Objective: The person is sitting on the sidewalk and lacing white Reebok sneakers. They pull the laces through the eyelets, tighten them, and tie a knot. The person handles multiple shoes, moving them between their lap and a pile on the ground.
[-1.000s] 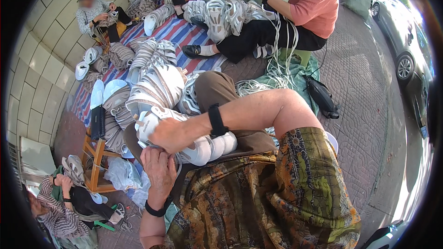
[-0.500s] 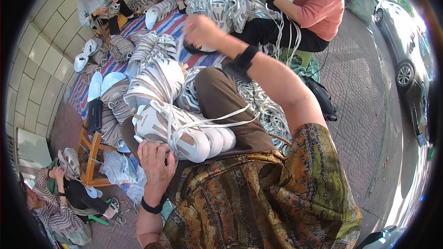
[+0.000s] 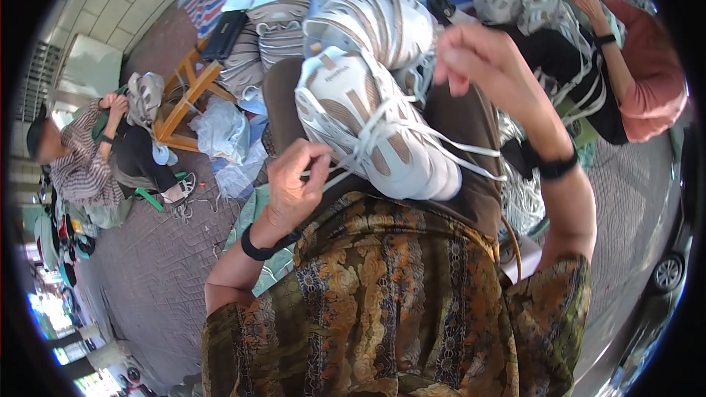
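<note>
Where the patterned shirt (image 3: 397, 301) fills the lower frame, it hides the lap under the white sneaker (image 3: 375, 129). Sneaker lies on the thigh; long axis runs upper-left to lower-right, with a small grey label patch nr its upper-left end. Left hand (image 3: 298, 180) pinches a lace (image 3: 334, 173), fingers closed. Right hand (image 3: 485, 59), raised, curled on another lace; grip unclear.

I see a white sneaker (image 3: 375, 129) lying on the lap at centre. My left hand (image 3: 298, 184) pinches a white lace (image 3: 441, 143) at its 8 o'clock side; my right hand (image 3: 482, 59) is raised at 2 o'clock, fingers closed on lace. More sneakers (image 3: 368, 7) are piled at 12 o'clock.
</note>
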`<state>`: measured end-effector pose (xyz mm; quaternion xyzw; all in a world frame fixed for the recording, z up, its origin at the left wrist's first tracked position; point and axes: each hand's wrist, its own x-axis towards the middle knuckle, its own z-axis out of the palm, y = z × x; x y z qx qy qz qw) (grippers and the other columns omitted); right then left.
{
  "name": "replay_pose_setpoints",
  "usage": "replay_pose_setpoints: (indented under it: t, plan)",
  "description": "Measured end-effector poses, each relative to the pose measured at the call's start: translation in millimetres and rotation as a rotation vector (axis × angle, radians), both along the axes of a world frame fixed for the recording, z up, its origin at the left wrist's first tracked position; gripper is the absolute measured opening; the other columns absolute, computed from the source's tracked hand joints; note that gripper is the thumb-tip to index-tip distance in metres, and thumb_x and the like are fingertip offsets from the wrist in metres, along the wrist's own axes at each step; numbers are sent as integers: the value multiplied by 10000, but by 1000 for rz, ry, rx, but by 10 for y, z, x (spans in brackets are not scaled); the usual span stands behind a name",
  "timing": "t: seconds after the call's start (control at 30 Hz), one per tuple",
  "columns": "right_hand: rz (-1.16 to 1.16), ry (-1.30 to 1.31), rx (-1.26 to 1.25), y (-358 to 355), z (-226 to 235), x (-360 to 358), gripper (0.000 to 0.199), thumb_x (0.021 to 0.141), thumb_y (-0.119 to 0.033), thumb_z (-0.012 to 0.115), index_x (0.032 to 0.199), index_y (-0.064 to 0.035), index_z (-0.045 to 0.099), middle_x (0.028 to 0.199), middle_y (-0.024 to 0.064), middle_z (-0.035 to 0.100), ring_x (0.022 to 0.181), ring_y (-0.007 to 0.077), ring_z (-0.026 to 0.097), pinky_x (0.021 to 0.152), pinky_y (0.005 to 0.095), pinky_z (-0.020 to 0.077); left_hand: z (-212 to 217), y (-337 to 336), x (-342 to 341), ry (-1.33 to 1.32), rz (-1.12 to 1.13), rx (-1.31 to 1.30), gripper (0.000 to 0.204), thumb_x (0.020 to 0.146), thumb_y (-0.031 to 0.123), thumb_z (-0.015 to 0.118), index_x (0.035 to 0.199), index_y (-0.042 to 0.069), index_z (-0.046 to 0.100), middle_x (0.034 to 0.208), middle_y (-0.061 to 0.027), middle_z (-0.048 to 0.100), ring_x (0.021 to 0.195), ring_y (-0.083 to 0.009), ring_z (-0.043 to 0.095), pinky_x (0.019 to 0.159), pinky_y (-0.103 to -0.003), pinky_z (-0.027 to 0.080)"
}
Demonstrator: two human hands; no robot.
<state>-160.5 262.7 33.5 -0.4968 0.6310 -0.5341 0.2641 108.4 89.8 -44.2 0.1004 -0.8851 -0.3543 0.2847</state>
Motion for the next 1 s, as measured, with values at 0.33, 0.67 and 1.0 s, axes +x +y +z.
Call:
replay_pose_setpoints:
  t: [0.33,0.67,1.0]
  plan:
    - [369,216,-192,345,917,1183,193,943,-166,557,938,21,605,811,59,647,670,124,586,611,255,479,-269,206,128,-109,-81,192,61,852,-18,590,903,2,617,766,-94,630,643,-192,624,585,-287,482]
    - [440,375,-147,273,885,1183,174,938,-157,558,961,9,602,808,74,653,675,150,602,614,276,487,-303,149,248,-114,-73,88,90,820,-56,600,887,0,578,737,-95,600,614,-225,594,584,-312,478]
    - [427,469,-206,479,905,1229,161,933,-149,559,984,-2,598,806,89,660,680,175,619,616,296,495,-297,160,239,-125,11,142,89,824,-9,636,906,25,631,722,-82,617,629,-187,612,574,-307,481]
